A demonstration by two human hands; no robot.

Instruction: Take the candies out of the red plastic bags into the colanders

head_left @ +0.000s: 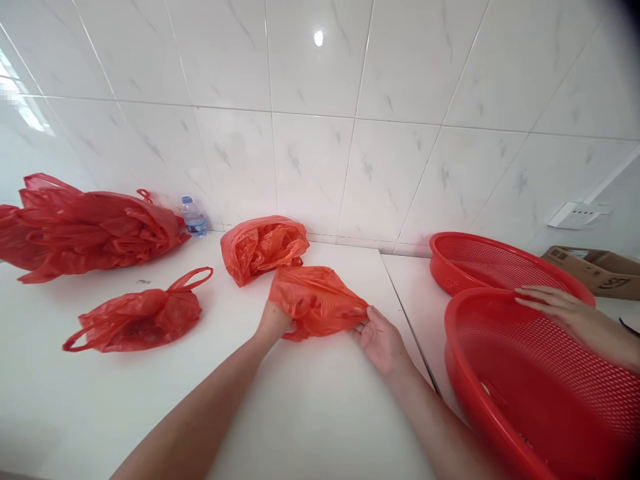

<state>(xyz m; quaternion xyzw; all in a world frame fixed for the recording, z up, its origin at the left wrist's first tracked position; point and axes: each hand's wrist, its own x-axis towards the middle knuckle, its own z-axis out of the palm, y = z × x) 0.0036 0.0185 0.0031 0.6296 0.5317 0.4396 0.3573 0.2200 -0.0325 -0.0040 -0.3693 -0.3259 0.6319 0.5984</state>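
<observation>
The right hand (383,340) pinches the red bag (320,300); the left hand (274,321) reaches inside, its grip I cannot tell; opposing pulls could tear the thin plastic

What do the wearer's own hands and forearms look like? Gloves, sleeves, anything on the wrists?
Left hand and right hand: no gloves. Left forearm and right forearm: no sleeve, watch or bracelet visible. Left fingers hidden, so rings there can't be told.

Glossy, crinkled thin red plastic bag (320,300); before it, smooth white tabletop (310,413); behind it, glossy grey-veined white wall tiles (315,153).
</observation>
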